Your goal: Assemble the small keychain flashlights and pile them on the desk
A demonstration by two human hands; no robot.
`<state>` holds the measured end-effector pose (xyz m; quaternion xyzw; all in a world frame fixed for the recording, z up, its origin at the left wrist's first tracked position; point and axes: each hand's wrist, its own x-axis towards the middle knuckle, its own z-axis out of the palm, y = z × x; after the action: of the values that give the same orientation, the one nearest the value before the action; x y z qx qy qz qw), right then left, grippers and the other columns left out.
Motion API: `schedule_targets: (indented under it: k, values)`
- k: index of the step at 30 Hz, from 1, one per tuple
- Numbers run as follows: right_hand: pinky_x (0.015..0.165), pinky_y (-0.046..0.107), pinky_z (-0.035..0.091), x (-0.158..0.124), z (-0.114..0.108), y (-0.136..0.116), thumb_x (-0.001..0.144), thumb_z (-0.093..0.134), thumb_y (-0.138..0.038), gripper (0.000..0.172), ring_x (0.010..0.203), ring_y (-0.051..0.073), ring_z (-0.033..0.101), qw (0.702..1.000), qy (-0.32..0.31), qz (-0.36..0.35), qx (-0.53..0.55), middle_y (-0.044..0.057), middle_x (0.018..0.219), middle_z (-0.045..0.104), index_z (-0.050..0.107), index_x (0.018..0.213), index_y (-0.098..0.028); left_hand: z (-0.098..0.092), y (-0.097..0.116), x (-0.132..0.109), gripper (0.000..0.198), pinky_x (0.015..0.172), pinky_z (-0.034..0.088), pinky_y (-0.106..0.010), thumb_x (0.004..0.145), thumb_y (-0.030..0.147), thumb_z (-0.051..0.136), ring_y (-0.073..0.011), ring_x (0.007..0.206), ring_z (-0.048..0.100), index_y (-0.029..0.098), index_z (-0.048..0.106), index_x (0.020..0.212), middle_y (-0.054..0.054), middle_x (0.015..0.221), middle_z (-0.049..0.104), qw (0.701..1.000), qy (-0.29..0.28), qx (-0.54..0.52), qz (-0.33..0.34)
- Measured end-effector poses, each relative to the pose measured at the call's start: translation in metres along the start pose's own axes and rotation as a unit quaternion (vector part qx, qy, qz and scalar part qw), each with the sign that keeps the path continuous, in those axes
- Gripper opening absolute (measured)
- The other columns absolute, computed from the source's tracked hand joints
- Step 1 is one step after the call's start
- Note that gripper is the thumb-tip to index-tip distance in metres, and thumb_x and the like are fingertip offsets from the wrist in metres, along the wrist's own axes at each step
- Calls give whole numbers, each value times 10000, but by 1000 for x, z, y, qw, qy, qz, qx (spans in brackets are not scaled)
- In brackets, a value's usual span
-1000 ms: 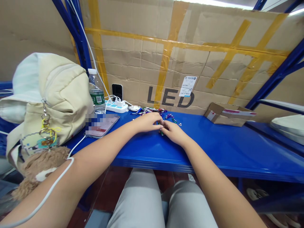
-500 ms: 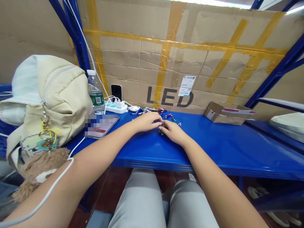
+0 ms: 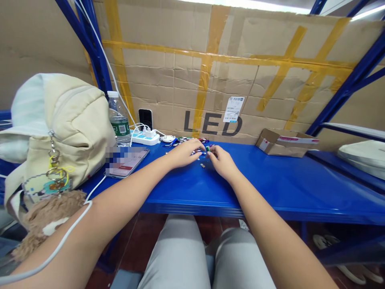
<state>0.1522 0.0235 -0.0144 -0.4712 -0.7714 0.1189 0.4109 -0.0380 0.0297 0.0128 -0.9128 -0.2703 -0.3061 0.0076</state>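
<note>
My right hand point(image 3: 221, 160) pinches a small green piece point(image 3: 207, 149) between thumb and fingertips, just above the blue table; the piece is too small to name more exactly. My left hand point(image 3: 188, 153) is beside it on the left, fingers curved and thumb apart from them, with nothing plainly held. Behind the left hand is a pile of small shiny, multicoloured metal pieces point(image 3: 205, 141), partly hidden by that hand. A few small pale discs point(image 3: 202, 165) lie on the table between and below my hands.
On the left of the blue table point(image 3: 270, 184) are a cream backpack point(image 3: 81, 108), a water bottle point(image 3: 120, 124), a phone point(image 3: 135, 160) and a white power strip point(image 3: 146, 137). A white cable crosses my left forearm. An open cardboard box point(image 3: 282, 146) stands at the back right.
My hands have parted slightly, and the right has moved up and a little right with the green piece. Small pale discs now show on the table. The view has shifted slightly.
</note>
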Motion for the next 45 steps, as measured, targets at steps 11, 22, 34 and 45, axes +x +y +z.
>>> schedule_targets:
  k: [11, 22, 34, 45]
  values:
    - [778, 365, 433, 7, -5, 11, 840, 415, -301, 127, 824, 213, 608, 982, 146, 95, 69, 84, 845, 667, 471, 882, -195, 21, 1, 3, 239, 914, 419, -305, 856, 256, 496, -183, 1000, 574, 189, 636, 1037, -63, 1067, 628, 991, -112, 66, 8]
    - [750, 354, 439, 8, -15, 9, 838, 387, -281, 133, 759, 186, 595, 947, 273, 134, 107, 82, 869, 667, 445, 906, -183, 11, -48, -5, 319, 921, 424, -347, 847, 160, 426, -210, 1038, 558, 178, 617, 1102, -76, 1124, 616, 970, -48, 181, -157]
    - [777, 344, 463, 9, -16, 15, 764, 536, -373, 272, 825, 178, 597, 951, 253, 103, 142, 91, 930, 657, 560, 932, -160, 19, -8, 3, 324, 884, 440, -341, 858, 357, 484, -206, 987, 583, 173, 596, 1100, -77, 1072, 639, 994, -35, 57, -86]
    - [778, 339, 478, 5, -1, 3, 729, 595, -383, 304, 802, 179, 612, 980, 38, 39, 193, 59, 884, 679, 628, 946, -173, 17, 1, 8, 180, 771, 458, -267, 834, 209, 477, -157, 820, 616, 167, 642, 892, -19, 877, 686, 985, 30, -71, -155]
